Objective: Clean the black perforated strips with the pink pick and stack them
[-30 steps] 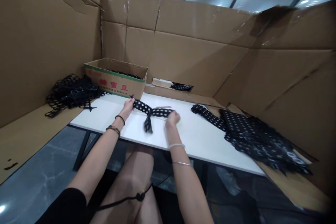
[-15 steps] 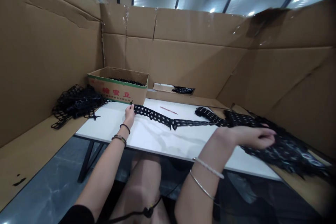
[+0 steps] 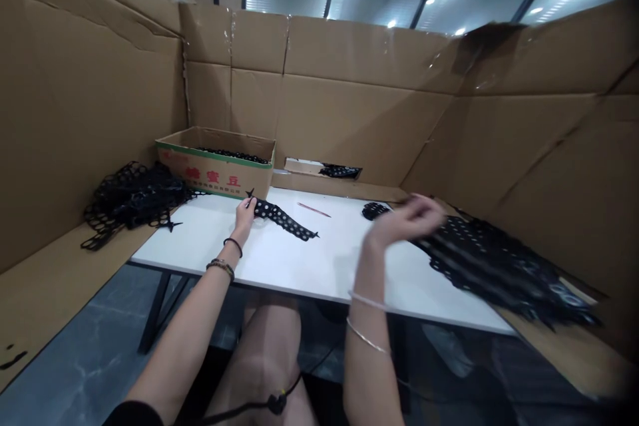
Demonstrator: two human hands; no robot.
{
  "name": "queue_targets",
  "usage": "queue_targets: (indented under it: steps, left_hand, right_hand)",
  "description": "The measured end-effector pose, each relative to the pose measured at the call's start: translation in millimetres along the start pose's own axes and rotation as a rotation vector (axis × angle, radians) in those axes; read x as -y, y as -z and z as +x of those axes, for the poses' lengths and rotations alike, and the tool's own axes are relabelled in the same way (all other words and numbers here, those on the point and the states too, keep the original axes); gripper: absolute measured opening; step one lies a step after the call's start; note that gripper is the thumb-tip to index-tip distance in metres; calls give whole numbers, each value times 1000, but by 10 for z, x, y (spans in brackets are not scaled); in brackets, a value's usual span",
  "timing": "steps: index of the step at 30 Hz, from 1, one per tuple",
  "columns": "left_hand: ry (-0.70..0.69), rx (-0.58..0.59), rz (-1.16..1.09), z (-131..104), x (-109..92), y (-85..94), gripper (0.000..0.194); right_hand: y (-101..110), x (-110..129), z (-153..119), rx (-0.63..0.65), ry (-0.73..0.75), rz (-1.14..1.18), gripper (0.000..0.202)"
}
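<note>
Pinched in my left hand [image 3: 244, 214] is one end of a black strip punched with round holes [image 3: 284, 218]. Its far end slopes down to the right, at or close to the white table top, and comes to a small point. My right hand [image 3: 417, 218] is raised at the right side, in front of a spread pile of black perforated strips [image 3: 479, 256]. Its fingers look bent but are smeared by motion, so I cannot make out whether they grip anything. A curled black perforated piece [image 3: 374, 211] lies just left of that hand.
A cardboard box [image 3: 214, 176] with black perforated pieces inside stands at the back left. Beside it is a tangled heap of black netting [image 3: 137, 196]. A thin reddish stick [image 3: 313, 210] lies on the white table [image 3: 319, 266]. Tall cardboard walls [image 3: 359, 106] surround the table.
The strip in my left hand is now apart from the black piece that joined it to the right-hand pile. My right hand has moved left and up; the view has shifted slightly.
</note>
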State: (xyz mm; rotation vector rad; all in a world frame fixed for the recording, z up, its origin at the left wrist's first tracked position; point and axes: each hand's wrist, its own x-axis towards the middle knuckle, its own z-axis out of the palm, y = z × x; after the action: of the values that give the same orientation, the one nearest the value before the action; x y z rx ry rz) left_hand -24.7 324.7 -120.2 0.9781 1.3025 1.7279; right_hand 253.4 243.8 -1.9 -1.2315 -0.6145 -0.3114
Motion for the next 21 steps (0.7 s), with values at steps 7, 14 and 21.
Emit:
queue_targets:
  steps: [7,14,21]
  left_hand:
    - [-239,256,221,-182,-86,-20,14]
    - [-270,277,346,-215,-73,-32,12]
    - [-125,-170,348,-37,-69,177,24]
  right_hand:
    - [-890,22,-1357,1150,157,105,27]
    - [-952,-151,-1505,1162,81,144,11]
    - [-675,-624,-614,517,-359,-116,19]
